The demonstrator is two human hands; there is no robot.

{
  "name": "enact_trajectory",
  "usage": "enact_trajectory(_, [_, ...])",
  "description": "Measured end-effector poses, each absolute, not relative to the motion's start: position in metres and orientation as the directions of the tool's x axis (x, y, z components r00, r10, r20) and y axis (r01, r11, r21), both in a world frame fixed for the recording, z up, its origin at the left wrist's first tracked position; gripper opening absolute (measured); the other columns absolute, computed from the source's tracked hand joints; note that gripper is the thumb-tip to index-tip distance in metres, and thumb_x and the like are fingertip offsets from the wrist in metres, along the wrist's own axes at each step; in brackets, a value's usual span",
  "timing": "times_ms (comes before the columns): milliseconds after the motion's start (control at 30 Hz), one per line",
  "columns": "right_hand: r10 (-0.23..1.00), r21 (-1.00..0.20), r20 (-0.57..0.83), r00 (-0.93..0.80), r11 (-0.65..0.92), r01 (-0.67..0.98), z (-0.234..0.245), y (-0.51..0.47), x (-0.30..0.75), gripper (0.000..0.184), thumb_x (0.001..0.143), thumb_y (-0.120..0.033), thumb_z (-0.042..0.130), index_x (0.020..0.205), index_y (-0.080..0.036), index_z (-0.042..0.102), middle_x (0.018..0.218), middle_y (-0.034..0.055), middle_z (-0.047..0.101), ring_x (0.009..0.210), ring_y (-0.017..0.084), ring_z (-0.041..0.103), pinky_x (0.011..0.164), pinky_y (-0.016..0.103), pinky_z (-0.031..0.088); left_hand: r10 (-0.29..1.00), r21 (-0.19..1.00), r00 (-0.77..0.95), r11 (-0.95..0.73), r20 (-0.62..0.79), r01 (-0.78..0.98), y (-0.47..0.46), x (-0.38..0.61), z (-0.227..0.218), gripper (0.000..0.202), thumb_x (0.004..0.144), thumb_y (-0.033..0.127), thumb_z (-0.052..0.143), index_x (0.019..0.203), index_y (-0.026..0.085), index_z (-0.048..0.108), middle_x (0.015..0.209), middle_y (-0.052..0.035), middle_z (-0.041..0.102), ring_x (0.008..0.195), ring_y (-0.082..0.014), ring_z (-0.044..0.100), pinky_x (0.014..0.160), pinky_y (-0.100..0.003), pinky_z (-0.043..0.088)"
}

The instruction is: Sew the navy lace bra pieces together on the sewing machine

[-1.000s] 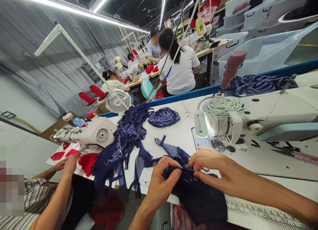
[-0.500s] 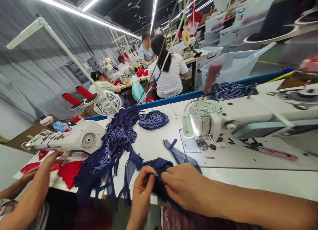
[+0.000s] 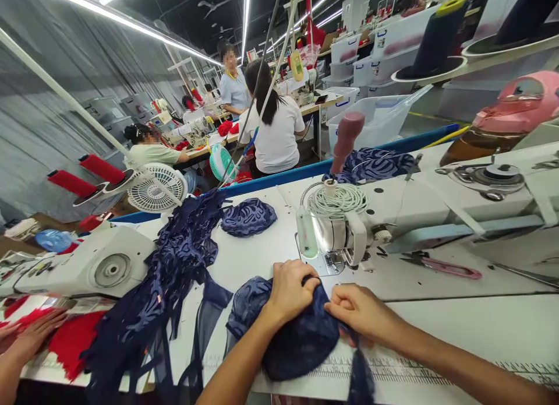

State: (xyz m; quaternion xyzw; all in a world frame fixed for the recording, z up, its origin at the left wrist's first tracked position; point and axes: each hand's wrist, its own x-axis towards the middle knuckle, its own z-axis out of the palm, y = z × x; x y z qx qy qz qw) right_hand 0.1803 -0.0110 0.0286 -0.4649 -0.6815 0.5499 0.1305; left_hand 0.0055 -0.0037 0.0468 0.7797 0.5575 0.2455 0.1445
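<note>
My left hand (image 3: 290, 291) is closed on a navy lace cup piece (image 3: 288, 332) that lies on the white sewing table (image 3: 458, 323), gripping its upper edge. My right hand (image 3: 358, 310) pinches the same fabric at its right edge. Both hands sit just in front of the presser foot of a white sewing machine (image 3: 336, 230). A heap of matching navy lace pieces (image 3: 174, 265) trails off the table to the left, and one loose navy cup (image 3: 248, 217) lies farther back.
A co-worker's hands (image 3: 26, 335) rest on red fabric (image 3: 70, 341) at a second sewing machine (image 3: 87, 265) on the left. A small white fan (image 3: 154, 188), red thread cones (image 3: 100, 169), pink-handled scissors (image 3: 441, 267) and clear bins (image 3: 375, 116) surround the table. Other people sew at the back.
My view has dropped and moved in toward the machine. Both hands carried the navy piece forward onto the table toward the presser foot, and my left hand now lies over the fabric.
</note>
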Motion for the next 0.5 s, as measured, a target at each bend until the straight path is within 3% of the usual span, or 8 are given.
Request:
enact_trajectory(100, [0.856,-0.790,-0.217,-0.469,0.128,0.600,0.014,-0.009,0.207,0.023,0.088,-0.036,0.057,0.072,-0.024,0.048,0.061,0.0015,0.062,0.059,0.020,0.061,0.054,0.029,0.039,0.948,0.520,0.241,-0.316,0.208,0.794,0.004,0.022,0.027,0.015,0.086,0.011,0.064,0.084,0.022,0.074,0.087,-0.0043,0.074,0.091,-0.0281,0.068,0.088,-0.045,0.045])
enact_trajectory(167, [0.873,-0.670,0.019,-0.487,0.373,0.642,0.010,-0.010,0.214,0.012,0.092,-0.032,0.058,0.084,-0.024,0.058,0.078,0.0044,0.064,0.075,0.023,0.062,0.064,0.031,0.041,0.956,0.528,0.224,-0.293,0.191,0.797,0.007,0.024,0.028,0.011,0.086,0.013,0.067,0.085,0.023,0.073,0.085,-0.0042,0.074,0.089,-0.0274,0.067,0.087,-0.044,0.046])
enact_trajectory(233, [0.768,-0.432,0.299,-0.567,0.639,0.637,0.006,-0.012,0.216,0.012,0.098,-0.030,0.053,0.094,-0.024,0.063,0.084,0.0044,0.062,0.080,0.022,0.059,0.067,0.032,0.040,0.966,0.530,0.188,-0.254,0.176,0.809,0.008,0.024,0.032,0.009,0.084,0.017,0.072,0.091,0.022,0.072,0.087,-0.0062,0.073,0.088,-0.0283,0.066,0.083,-0.043,0.048])
enact_trajectory(300, [0.628,-0.233,0.450,-0.635,0.769,0.595,0.001,-0.013,0.217,0.017,0.102,-0.027,0.049,0.093,-0.023,0.063,0.080,0.0029,0.060,0.076,0.020,0.056,0.067,0.032,0.040,0.968,0.489,0.174,-0.242,0.180,0.838,0.003,0.025,0.033,0.015,0.084,0.018,0.072,0.099,0.020,0.070,0.094,-0.0099,0.073,0.093,-0.0308,0.065,0.084,-0.046,0.049])
enact_trajectory(400, [0.608,-0.257,0.442,-0.659,0.790,0.557,-0.003,-0.010,0.219,0.021,0.102,-0.023,0.048,0.086,-0.022,0.061,0.078,0.0024,0.061,0.074,0.019,0.056,0.069,0.033,0.041,0.912,0.304,0.333,-0.396,0.241,0.866,-0.018,0.027,0.024,0.021,0.093,0.013,0.060,0.110,0.021,0.067,0.111,-0.0108,0.073,0.112,-0.0311,0.063,0.104,-0.055,0.042])
enact_trajectory(500, [0.625,-0.341,0.398,-0.672,0.780,0.524,-0.004,0.000,0.224,0.024,0.101,-0.018,0.043,0.090,-0.023,0.064,0.078,0.0019,0.064,0.071,0.018,0.059,0.070,0.033,0.043,0.839,0.164,0.437,-0.505,0.323,0.848,-0.043,0.024,0.009,0.030,0.100,0.020,0.053,0.130,0.021,0.061,0.134,-0.0074,0.068,0.131,-0.0274,0.055,0.125,-0.062,0.009])
